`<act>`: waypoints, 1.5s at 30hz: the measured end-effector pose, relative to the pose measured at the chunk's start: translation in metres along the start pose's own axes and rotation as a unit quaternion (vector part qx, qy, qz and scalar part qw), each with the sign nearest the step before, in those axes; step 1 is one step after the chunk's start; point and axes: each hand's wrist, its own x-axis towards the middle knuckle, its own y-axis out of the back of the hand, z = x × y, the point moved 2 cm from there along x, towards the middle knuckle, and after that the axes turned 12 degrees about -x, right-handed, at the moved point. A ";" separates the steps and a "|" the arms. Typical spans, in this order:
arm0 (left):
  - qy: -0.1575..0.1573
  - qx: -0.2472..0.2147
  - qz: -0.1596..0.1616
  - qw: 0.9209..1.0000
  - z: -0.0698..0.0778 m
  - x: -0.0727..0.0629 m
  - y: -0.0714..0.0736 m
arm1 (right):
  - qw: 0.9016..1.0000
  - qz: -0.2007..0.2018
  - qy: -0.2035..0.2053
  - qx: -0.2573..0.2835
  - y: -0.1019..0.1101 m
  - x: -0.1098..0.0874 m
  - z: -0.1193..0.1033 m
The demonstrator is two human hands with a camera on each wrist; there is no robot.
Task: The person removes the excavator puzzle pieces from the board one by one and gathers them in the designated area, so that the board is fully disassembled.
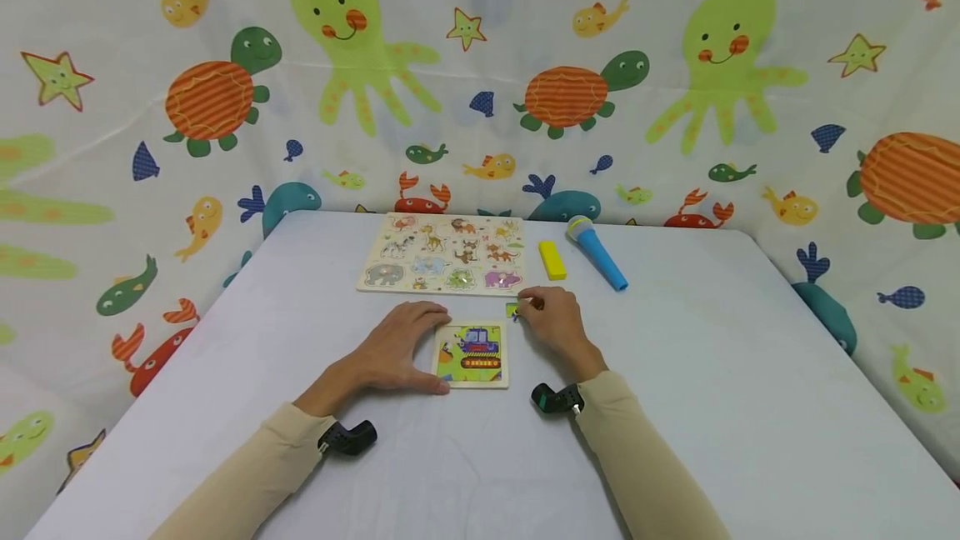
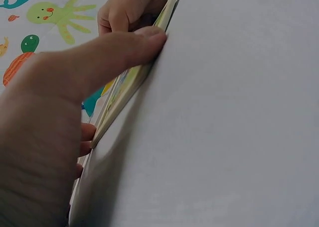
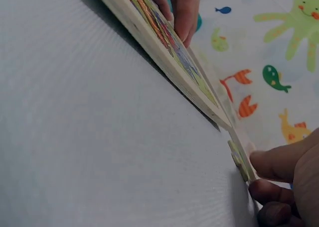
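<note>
- The right hand (image 1: 557,323) pinches a small puzzle piece (image 1: 512,310) at its right side, low over or on the desk (image 1: 750,407).
- The piece lies just beyond the far right corner of the square puzzle (image 1: 471,355); the right hand is nearer.
- Fingers partly cover the piece, so its long axis is hard to tell.
- The left hand (image 1: 401,348), apart from the right, grips the square puzzle's left side between thumb and fingers.
- No brand, label or writing is readable.
</note>
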 end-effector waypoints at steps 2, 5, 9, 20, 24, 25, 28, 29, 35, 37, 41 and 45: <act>-0.002 0.001 0.000 1.000 0.001 0.000 0.000 | 1.000 -0.005 0.005 0.004 0.002 -0.001 -0.001; -0.003 0.000 0.001 1.000 0.001 0.001 0.000 | 1.000 -0.015 0.006 0.007 0.004 -0.002 -0.001; -0.002 0.000 0.002 1.000 0.000 0.002 0.000 | 1.000 -0.023 0.000 0.006 0.005 -0.002 -0.001; -0.001 -0.001 -0.002 1.000 -0.001 0.004 -0.001 | 1.000 -0.025 -0.003 0.005 0.006 -0.001 0.002; 0.002 0.000 -0.006 1.000 -0.001 0.004 -0.001 | 1.000 -0.025 0.002 0.004 0.006 -0.001 0.003; 0.002 0.000 -0.007 1.000 -0.001 0.004 -0.001 | 1.000 -0.025 0.003 0.005 0.006 -0.001 0.004; 0.004 0.002 -0.009 1.000 -0.001 0.004 -0.001 | 1.000 -0.028 0.008 0.011 0.007 0.000 0.004; 0.004 0.003 -0.009 1.000 -0.001 0.004 -0.001 | 0.999 -0.028 0.010 0.013 0.008 0.000 0.003; 0.000 0.006 -0.008 1.000 -0.001 0.004 0.000 | 0.998 -0.030 0.027 0.043 0.015 0.000 -0.007; 0.001 0.006 -0.008 1.000 -0.002 0.003 0.000 | 0.998 -0.029 0.033 0.053 0.017 -0.001 -0.013; 0.006 0.006 -0.009 1.000 -0.002 0.002 0.000 | 0.997 -0.024 0.044 0.062 0.018 -0.003 -0.025; 0.008 0.006 -0.009 1.000 -0.002 0.001 0.000 | 0.996 -0.029 0.053 0.066 0.018 -0.007 -0.036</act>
